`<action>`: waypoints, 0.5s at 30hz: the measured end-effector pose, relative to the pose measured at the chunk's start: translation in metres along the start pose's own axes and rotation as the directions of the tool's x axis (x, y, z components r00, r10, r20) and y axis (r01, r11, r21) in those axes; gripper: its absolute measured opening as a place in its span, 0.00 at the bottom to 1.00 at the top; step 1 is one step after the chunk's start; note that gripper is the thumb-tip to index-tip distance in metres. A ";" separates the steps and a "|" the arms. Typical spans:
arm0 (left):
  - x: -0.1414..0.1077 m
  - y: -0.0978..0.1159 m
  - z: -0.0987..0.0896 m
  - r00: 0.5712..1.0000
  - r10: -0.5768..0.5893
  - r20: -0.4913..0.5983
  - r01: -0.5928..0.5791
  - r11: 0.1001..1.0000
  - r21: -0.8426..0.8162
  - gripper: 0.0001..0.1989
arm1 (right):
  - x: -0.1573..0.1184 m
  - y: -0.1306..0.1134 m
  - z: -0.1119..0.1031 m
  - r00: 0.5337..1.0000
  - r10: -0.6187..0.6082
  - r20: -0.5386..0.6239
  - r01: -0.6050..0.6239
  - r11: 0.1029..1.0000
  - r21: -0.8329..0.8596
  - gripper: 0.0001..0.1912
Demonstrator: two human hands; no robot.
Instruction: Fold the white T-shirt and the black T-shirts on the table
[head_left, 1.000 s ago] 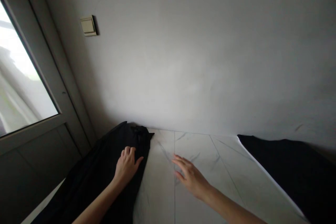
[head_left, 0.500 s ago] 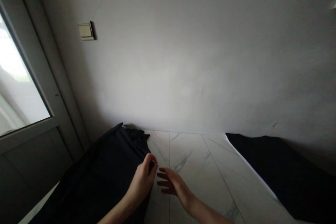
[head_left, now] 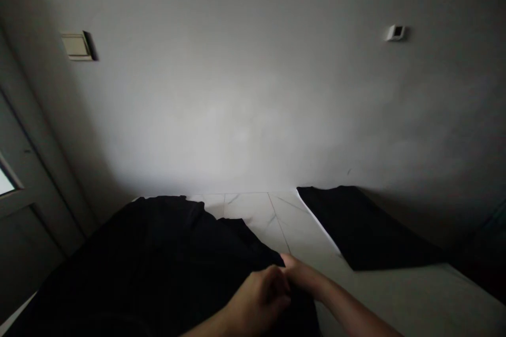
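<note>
In the head view, the dark cloth (head_left: 169,263) spreads broadly over the pale, marbled surface (head_left: 272,216), reaching from beside the door (head_left: 27,237) at the left to the two hands at lower centre. Its far edge is uneven and slopes down toward the right, ending at the hands, so the bulk of the cloth lies to the left of the grip and the longer spread runs off leftward from it.

The left hand (head_left: 259,295) is over the cloth, fingers curled in toward the thumb with only a small gap left. The right hand (head_left: 302,274) comes in from the right and sits at the cloth's right-hand edge, just beyond the left hand and overlapped by it; it is the nearer of the two to that edge. The light is dim and the fingertips are partly hidden, so I cannot tell how firmly either grip has hold of the fabric.

A white-edged dark piece (head_left: 363,231) lies apart, to the right.
</note>
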State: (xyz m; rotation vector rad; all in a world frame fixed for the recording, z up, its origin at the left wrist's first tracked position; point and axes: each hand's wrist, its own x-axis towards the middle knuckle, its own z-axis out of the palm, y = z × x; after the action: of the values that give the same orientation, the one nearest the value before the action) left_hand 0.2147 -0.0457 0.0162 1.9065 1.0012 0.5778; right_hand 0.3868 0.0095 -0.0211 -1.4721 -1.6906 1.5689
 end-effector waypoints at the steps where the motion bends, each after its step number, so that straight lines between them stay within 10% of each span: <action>1: 0.003 0.002 -0.014 0.999 0.005 -0.050 -0.001 0.997 0.071 0.07 | -0.013 0.003 -0.010 0.999 -0.011 0.053 0.013 1.000 -0.025 0.28; 5: 0.035 -0.019 -0.079 0.945 -0.039 -0.325 0.215 0.823 0.526 0.10 | -0.056 0.010 -0.055 0.986 0.048 0.157 0.017 0.921 -0.389 0.26; 10: 0.075 -0.073 -0.135 0.847 -0.205 -0.490 0.479 0.693 0.538 0.23 | -0.075 0.002 -0.078 0.983 0.142 -0.114 -0.170 0.482 -0.860 0.11; 15: 0.083 -0.083 -0.148 0.844 -0.301 -0.443 0.499 0.743 0.446 0.27 | -0.041 -0.027 -0.054 0.933 -0.217 -0.286 -0.122 0.557 -0.821 0.14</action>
State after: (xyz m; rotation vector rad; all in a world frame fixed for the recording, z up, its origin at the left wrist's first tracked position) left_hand 0.1223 0.1184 0.0193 1.9964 1.9364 0.3883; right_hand 0.4359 0.0046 0.0328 -1.9309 -2.3276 0.3050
